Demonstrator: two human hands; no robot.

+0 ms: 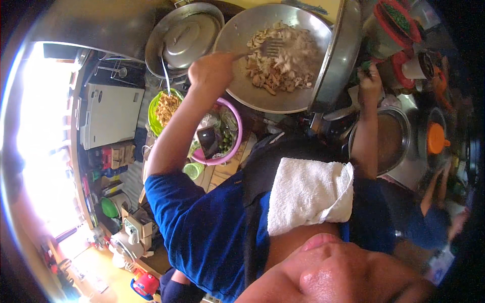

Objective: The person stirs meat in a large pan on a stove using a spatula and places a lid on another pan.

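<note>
My left hand (212,72) grips the handle of a slotted turner (271,48), whose head rests among pale and brown chopped food (282,68) in a wide metal wok (240,87). The pieces look like meat; some are blurred. My right hand (369,81) is raised to the right of the wok, beyond an upright metal rim (343,60), with its fingertips closed on a small dark green thing, too blurred to name. Near it, at the top right, a red basket (380,19) holds chopped greens (396,17).
A lidded metal pot (151,57) stands left of the wok. Below it are a green basket (152,113) of fried pieces and a pink basin (239,132) of vegetables. Right lie a round metal pan (407,140) and an orange lid (436,138). Another person's arms (435,185) are at far right.
</note>
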